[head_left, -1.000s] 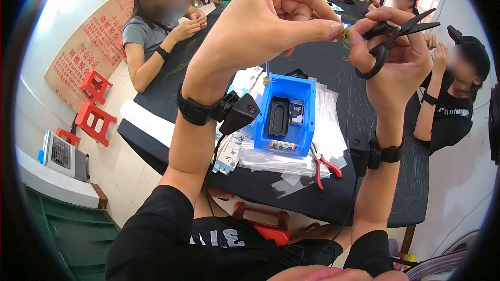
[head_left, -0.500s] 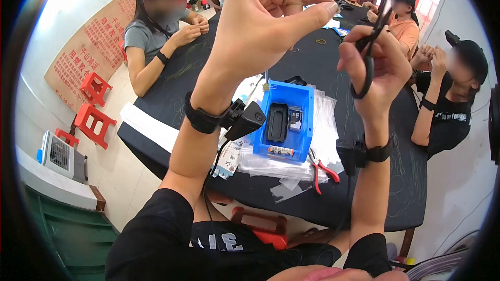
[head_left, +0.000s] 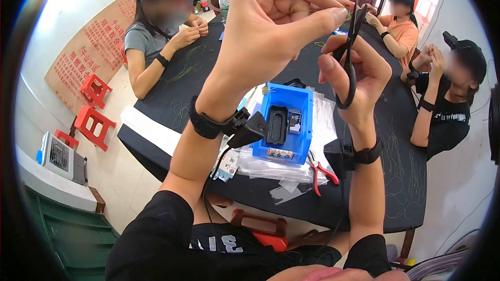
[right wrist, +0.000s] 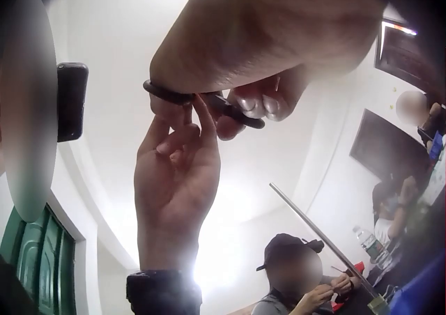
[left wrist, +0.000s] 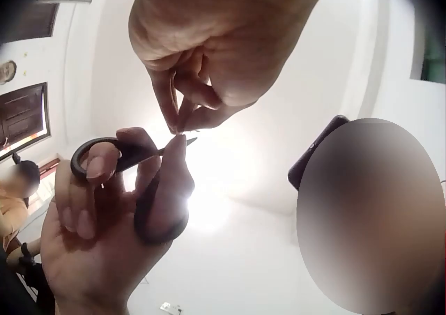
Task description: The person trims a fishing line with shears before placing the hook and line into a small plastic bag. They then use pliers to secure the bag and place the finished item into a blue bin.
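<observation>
In the head view my left hand (head_left: 278, 26) is raised, thumb and index fingertips pinching a thin greenish thread (head_left: 348, 16). Just right of those fingertips, my right hand (head_left: 359, 75) holds black scissors (head_left: 352, 46), thumb and fingers through the handle loops, blades pointing up. The left wrist view has the scissors' tip (left wrist: 182, 143) right beside the left fingertips. From the right wrist, the black handle (right wrist: 171, 93) sits round the thumb and the left hand (right wrist: 178, 168) reaches up to meet it. How far the blades stand apart is unclear.
A blue bin (head_left: 285, 151) with black cases stands on the black-covered table (head_left: 250, 184), above plastic bags (head_left: 325, 119). Red-handled pliers (head_left: 327, 172) lie beside it. Loose threads (head_left: 401, 161) lie to the right. Several people sit around the table.
The scissors have turned from pointing right to upright, and my right hand has moved left and down. The hands separated, then the scissors came back close to the left fingertips.
</observation>
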Demonstrator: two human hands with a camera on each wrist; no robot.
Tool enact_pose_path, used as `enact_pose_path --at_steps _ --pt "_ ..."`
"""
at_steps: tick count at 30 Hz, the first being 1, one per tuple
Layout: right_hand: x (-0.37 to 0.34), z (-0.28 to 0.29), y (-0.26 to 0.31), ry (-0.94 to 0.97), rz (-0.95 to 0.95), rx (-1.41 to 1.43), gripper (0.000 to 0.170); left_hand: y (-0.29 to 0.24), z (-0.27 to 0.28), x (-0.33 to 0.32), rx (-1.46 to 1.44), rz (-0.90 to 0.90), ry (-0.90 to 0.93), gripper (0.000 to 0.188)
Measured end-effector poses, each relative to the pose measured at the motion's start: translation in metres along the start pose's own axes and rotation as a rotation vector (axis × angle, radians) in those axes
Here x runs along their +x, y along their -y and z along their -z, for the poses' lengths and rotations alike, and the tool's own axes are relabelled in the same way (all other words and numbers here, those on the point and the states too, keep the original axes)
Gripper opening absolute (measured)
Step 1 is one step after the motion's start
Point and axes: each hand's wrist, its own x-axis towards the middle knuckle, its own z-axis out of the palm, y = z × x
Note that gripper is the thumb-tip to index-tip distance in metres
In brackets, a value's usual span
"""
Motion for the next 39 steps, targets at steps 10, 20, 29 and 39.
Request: enact_pose_path --at_steps 10,20,29,39 --pt "0.002 -0.001 0.000 -0.051 0.038 0.011 0.031 -0.002 -0.009 -0.001 -0.092 0.041 -0.062 0.018" --pt "0.009 0.013 -0.001 -0.059 0.198 -0.365 0.026 -0.005 -0.006 0.000 -0.062 0.089 -0.040 0.020" --pt "0.012 0.016 0.002 -0.120 0.357 -0.591 0.025 -0.007 -0.003 0.000 -0.092 0.084 -0.015 0.020" --pt "0.014 0.019 0.009 -0.149 0.458 -0.699 0.024 0.002 -0.005 -0.001 -0.039 -0.011 -0.044 0.016"
